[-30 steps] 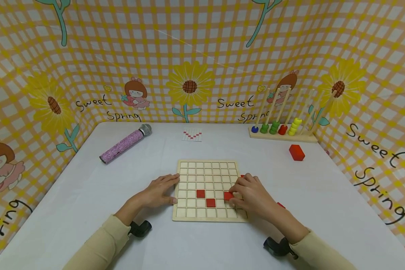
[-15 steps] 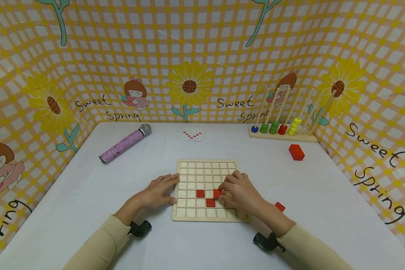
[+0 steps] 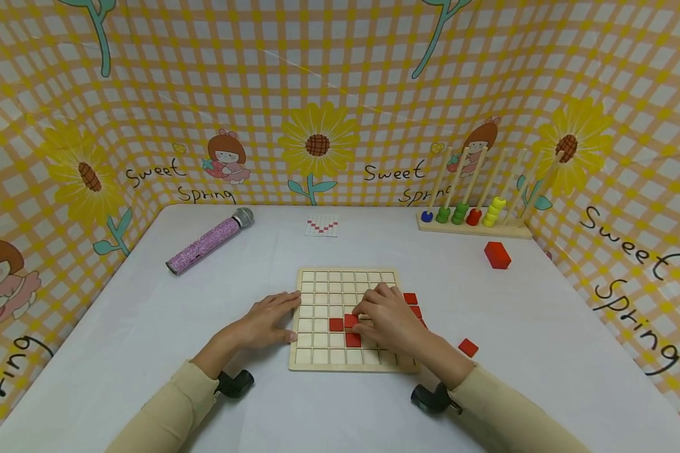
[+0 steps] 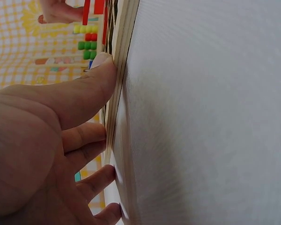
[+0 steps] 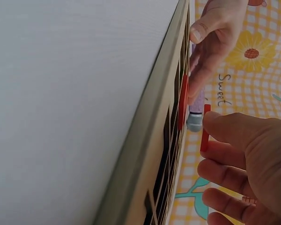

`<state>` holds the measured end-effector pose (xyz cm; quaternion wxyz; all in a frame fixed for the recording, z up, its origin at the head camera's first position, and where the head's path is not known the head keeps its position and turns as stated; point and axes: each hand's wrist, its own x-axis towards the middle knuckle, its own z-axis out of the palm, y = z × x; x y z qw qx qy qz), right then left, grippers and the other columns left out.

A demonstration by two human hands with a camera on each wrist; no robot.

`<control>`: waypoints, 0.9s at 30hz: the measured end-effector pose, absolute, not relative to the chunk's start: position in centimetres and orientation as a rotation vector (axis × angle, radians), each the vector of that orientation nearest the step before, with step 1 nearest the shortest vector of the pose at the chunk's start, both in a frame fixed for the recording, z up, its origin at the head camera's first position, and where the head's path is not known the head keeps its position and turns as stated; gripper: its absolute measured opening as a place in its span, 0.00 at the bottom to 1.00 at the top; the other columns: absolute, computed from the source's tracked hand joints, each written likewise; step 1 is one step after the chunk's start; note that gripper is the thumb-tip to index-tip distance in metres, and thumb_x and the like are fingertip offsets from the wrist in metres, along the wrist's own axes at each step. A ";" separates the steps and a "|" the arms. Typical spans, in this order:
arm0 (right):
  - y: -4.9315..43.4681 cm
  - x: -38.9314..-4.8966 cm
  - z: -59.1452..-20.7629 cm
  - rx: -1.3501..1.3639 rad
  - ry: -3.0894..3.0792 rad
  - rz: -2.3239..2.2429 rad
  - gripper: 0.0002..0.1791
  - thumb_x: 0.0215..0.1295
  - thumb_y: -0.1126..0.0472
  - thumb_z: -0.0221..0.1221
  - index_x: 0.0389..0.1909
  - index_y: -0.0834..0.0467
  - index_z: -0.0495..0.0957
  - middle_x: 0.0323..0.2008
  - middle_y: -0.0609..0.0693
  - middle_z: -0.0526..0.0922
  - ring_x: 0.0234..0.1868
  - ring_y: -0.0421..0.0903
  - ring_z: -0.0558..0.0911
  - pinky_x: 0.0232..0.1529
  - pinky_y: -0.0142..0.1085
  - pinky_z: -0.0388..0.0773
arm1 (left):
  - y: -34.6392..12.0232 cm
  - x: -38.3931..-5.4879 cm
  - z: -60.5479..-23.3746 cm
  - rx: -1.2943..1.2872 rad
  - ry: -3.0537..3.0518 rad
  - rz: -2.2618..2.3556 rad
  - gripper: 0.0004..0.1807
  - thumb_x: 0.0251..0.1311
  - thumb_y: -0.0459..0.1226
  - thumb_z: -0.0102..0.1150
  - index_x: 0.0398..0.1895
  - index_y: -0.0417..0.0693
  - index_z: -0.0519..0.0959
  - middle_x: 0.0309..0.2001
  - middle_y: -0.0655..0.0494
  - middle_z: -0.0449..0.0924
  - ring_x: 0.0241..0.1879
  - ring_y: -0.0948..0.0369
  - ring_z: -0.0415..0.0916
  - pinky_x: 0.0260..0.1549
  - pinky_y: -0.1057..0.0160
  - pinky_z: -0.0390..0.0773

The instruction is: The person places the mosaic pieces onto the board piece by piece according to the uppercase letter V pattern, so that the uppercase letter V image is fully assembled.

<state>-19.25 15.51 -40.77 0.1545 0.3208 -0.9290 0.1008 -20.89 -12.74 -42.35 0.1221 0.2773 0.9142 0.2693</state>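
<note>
My right hand (image 3: 390, 319) pinches a red square tile (image 3: 351, 321) between thumb and fingers, over the gridded wooden board (image 3: 311, 360). In the right wrist view the held tile (image 5: 205, 128) is seen edge-on, apart from the board. Two more tiles lie in the grid: one red tile (image 3: 336, 324) just left of the held one, another red tile (image 3: 353, 340) just nearer. Along the board's left edge, my left hand (image 3: 263, 321) rests its thumb and fingertips. Its thumb (image 4: 91, 89) touches the edge in the left wrist view, with the fingers loosely extended.
Several red tiles (image 3: 410, 299) lie along the board's right side, partly hidden by my right hand. A loose tile (image 3: 468, 347) sits farther right. Behind are a glittery microphone (image 3: 206, 244), a pattern card (image 3: 322, 226), a red block (image 3: 497, 255) and a bead abacus (image 3: 473, 229).
My right hand has carried the red tile leftward across the board, from the right columns to above the tile nearest me. The left hand has stayed at the edge.
</note>
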 end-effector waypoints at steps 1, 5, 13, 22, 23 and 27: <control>15.3 -19.3 -40.8 0.917 -2.670 0.296 0.14 0.48 0.48 0.70 0.33 0.52 0.85 0.34 0.43 0.80 0.40 0.43 0.69 0.43 0.39 0.67 | -12.8 -20.9 -42.3 0.812 2.668 0.786 0.41 0.57 0.43 0.62 0.71 0.40 0.57 0.74 0.47 0.52 0.72 0.41 0.46 0.66 0.35 0.50; 14.6 -19.5 -40.7 0.917 -2.688 0.331 0.13 0.48 0.49 0.70 0.33 0.52 0.85 0.34 0.44 0.80 0.40 0.44 0.69 0.43 0.40 0.68 | -12.8 -20.9 -42.3 0.813 2.665 0.789 0.40 0.57 0.43 0.62 0.71 0.40 0.57 0.74 0.47 0.52 0.72 0.41 0.46 0.66 0.35 0.49; 13.3 -20.1 -40.7 0.927 -2.694 0.341 0.11 0.50 0.53 0.69 0.34 0.53 0.85 0.34 0.45 0.80 0.40 0.44 0.69 0.44 0.41 0.68 | -12.7 -21.0 -42.4 0.808 2.670 0.782 0.41 0.58 0.43 0.62 0.71 0.41 0.57 0.74 0.48 0.52 0.73 0.41 0.46 0.67 0.36 0.49; 12.2 -20.6 -40.8 0.895 -2.695 0.304 0.12 0.51 0.50 0.69 0.34 0.52 0.86 0.33 0.45 0.80 0.38 0.44 0.69 0.43 0.39 0.68 | -12.8 -20.9 -42.4 0.813 2.665 0.783 0.40 0.58 0.43 0.62 0.71 0.40 0.57 0.74 0.47 0.52 0.73 0.41 0.46 0.67 0.36 0.49; 12.1 -20.6 -40.8 0.892 -2.697 0.299 0.12 0.51 0.50 0.69 0.34 0.51 0.86 0.33 0.45 0.81 0.38 0.44 0.69 0.43 0.38 0.68 | -12.8 -20.9 -42.4 0.813 2.664 0.782 0.40 0.58 0.43 0.62 0.71 0.40 0.57 0.74 0.47 0.52 0.73 0.41 0.46 0.67 0.36 0.49; 11.7 -20.7 -40.8 0.886 -2.713 0.307 0.13 0.52 0.50 0.69 0.35 0.52 0.86 0.34 0.45 0.81 0.38 0.44 0.68 0.43 0.39 0.68 | -12.8 -21.0 -42.5 0.808 2.666 0.776 0.40 0.58 0.44 0.61 0.71 0.41 0.57 0.74 0.48 0.51 0.73 0.41 0.46 0.67 0.36 0.49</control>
